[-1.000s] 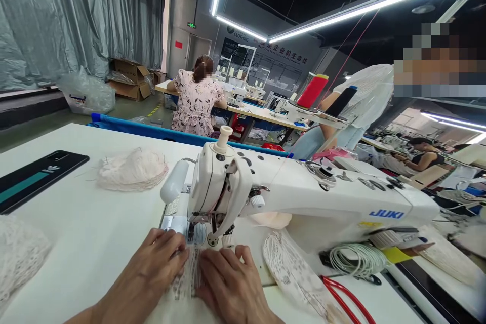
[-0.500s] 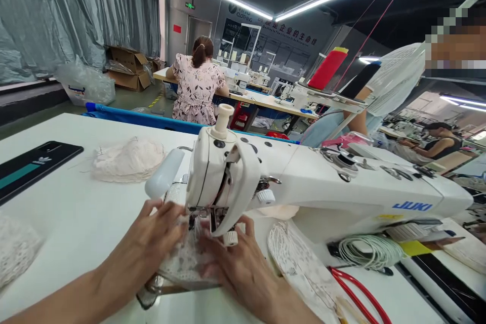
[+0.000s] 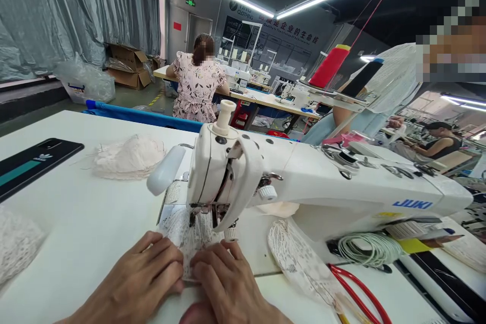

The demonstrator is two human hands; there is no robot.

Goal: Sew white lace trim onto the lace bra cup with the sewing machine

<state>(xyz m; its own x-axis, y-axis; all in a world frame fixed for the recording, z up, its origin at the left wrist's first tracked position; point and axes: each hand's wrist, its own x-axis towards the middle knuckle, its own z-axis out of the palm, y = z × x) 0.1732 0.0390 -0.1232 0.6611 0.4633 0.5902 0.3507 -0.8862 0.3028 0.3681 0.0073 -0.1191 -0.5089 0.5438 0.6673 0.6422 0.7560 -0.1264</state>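
At the left edge of the white surface [image 3: 76, 223] lay a heap of white lace [image 3: 15, 245]. Beyond it, toward the far left corner, a black phone [image 3: 36, 162] with a teal stripe rested flat. Further right, nearer the far edge, sat a mound of pale lace pieces [image 3: 129, 157]. At the near edge the left hand [image 3: 140, 278] lay palm down, fingers loosely bent and gripping nothing, its fingertips pressing the left side of a lace strip [image 3: 188, 235]. The strip lay flat on the surface, its far end under the presser foot of the white sewing machine [image 3: 304, 182] and its near end between the two hands. Past the far edge, a person in a floral dress [image 3: 197, 88] sat at another table, back turned. The right hand [image 3: 228, 283] lay just beside the left, also palm down, with its fingers stretched out and close together, holding down the strip's right side without clasping it. Right of the needle, along the machine's base, a second band of lace [image 3: 299, 263] trailed toward the near edge, with a coil of white cord [image 3: 368, 248] beside it and red-handled scissors [image 3: 357, 293] near the near right corner. Behind the machine stood a red thread cone [image 3: 329, 66] and a black cone [image 3: 362, 77].
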